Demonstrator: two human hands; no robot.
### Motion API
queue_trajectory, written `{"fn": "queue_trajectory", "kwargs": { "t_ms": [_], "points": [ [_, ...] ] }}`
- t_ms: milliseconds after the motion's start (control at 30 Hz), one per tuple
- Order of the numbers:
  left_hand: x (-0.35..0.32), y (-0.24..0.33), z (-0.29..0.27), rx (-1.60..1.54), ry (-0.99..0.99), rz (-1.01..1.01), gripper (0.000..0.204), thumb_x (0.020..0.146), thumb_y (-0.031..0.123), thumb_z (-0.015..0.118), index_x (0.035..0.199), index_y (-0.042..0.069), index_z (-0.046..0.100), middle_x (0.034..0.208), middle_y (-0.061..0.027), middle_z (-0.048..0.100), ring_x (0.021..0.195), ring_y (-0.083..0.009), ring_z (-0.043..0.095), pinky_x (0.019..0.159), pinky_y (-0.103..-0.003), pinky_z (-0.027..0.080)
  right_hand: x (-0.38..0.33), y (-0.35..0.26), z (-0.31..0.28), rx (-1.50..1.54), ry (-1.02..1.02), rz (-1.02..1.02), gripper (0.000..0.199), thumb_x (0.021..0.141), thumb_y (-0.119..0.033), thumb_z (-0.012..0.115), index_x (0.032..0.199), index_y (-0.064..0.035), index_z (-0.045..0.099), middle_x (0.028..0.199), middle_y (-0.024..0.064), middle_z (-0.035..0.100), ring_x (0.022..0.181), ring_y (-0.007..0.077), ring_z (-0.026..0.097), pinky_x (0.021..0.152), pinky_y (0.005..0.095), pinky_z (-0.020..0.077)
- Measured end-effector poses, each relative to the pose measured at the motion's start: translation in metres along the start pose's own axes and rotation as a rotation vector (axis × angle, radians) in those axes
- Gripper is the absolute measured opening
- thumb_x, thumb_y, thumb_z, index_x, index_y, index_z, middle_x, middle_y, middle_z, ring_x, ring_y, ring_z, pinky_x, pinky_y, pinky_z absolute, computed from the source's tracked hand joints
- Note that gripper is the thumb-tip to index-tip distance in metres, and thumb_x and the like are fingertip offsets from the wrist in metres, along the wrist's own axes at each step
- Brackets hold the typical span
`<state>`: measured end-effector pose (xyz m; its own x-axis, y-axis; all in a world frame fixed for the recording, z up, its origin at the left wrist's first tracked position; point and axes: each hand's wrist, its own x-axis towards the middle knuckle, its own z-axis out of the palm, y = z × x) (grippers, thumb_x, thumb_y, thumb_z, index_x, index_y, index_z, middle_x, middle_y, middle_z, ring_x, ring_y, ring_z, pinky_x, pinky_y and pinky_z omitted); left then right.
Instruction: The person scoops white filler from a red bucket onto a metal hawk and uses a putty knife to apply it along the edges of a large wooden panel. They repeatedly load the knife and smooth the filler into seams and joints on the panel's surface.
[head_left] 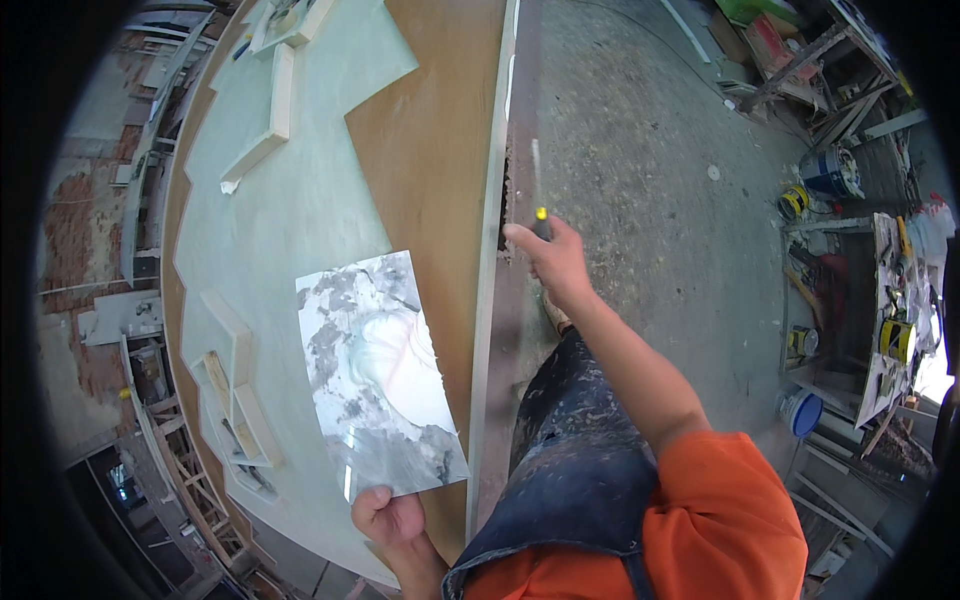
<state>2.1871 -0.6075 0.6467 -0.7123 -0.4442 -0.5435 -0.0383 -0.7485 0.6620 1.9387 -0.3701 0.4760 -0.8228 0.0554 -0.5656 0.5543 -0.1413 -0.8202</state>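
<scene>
My left hand (pixel 388 515) grips the near edge of a flat rectangular sheet (pixel 345 455), its thumb on top. White and grey smears cover the sheet, and a thick mound of white paste (pixel 400 365) lies on its middle and right. Out past the workbench edge, my right hand (pixel 562 262) is closed around the handle of a slim putty knife (pixel 541 222), dark with a yellow collar. Its thin pale blade points away from me and looks edge-on and slightly blurred. Under the sheet lies a large pale greenish panel (pixel 300 215) on a brown board (pixel 430 150).
Zigzag pale strips (pixel 281 90) stand on the panel at the far left, with more strips (pixel 240 350) at the near left. Right of the bench is a speckled floor (pixel 640 180). Several buckets, including a blue-rimmed bucket (pixel 802 412), and a cluttered stand (pixel 890 300) line the right side.
</scene>
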Motion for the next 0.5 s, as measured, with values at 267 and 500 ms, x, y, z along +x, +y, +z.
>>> {"fn": "queue_trajectory", "kwargs": {
  "t_ms": [267,500],
  "points": [
    [-0.009,0.002,0.003,0.012,0.003,0.001,0.087,0.066,0.000,0.056,0.151,-0.005,0.035,0.150,-0.0188,0.049,0.144,-0.0361,0.041,0.125,-0.051,0.025,0.032,0.004,0.025,-0.136,0.114,-0.153,0.028,0.086,-0.023,0.080,0.095,0.0000,0.067,0.083,0.0038,0.068,0.074,0.0110,0.058,0.069,0.0319,0.0503],
    [-0.015,-0.008,-0.002,-0.006,0.034,0.011,0.084,0.068,0.001,0.055,0.151,-0.001,0.040,0.149,-0.0174,0.051,0.141,-0.0368,0.045,0.121,-0.055,0.031,0.033,0.020,0.016,-0.085,0.101,-0.167,0.026,0.088,-0.022,0.079,0.095,-0.0007,0.064,0.083,0.0017,0.065,0.074,0.0091,0.057,0.067,0.0296,0.0490]
  ]
}}
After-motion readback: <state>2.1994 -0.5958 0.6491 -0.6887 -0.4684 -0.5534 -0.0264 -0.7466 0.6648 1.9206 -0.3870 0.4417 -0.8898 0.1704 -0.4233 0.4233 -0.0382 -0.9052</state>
